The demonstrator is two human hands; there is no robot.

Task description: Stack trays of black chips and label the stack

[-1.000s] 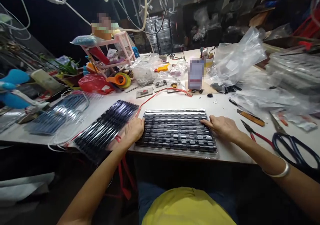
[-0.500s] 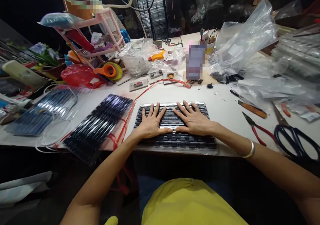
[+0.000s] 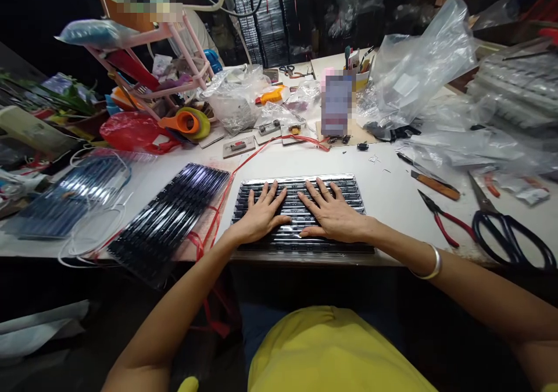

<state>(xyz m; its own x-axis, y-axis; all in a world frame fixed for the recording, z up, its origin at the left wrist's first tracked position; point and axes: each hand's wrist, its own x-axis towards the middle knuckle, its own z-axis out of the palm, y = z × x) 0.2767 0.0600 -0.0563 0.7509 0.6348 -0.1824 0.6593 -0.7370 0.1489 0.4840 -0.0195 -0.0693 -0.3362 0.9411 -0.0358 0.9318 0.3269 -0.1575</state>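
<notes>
In front of me at the table's near edge lies a clear plastic tray (image 3: 296,178) with rows of black strip-like parts in it. My left hand (image 3: 260,214) rests flat on its left half, fingers spread. On the right half lies my right hand (image 3: 333,214), palm down, its fingers also apart. The two thumbs point toward each other with a gap between them. Both palms hide part of the rows. To the left, a second tray of black parts (image 3: 172,214) sits at a slant, its near corner jutting past the table edge.
Red ribbon (image 3: 224,200) runs between the two trays. On the right lie large scissors (image 3: 501,229), red-handled pliers (image 3: 449,220) and a craft knife (image 3: 436,185). A phone (image 3: 336,106) stands at the back among plastic bags (image 3: 418,78). Bluish trays (image 3: 74,194) lie far left.
My thumbs have drawn apart; they were almost tip to tip before. Both hands stay on the tray, and the whole view has shifted slightly.
</notes>
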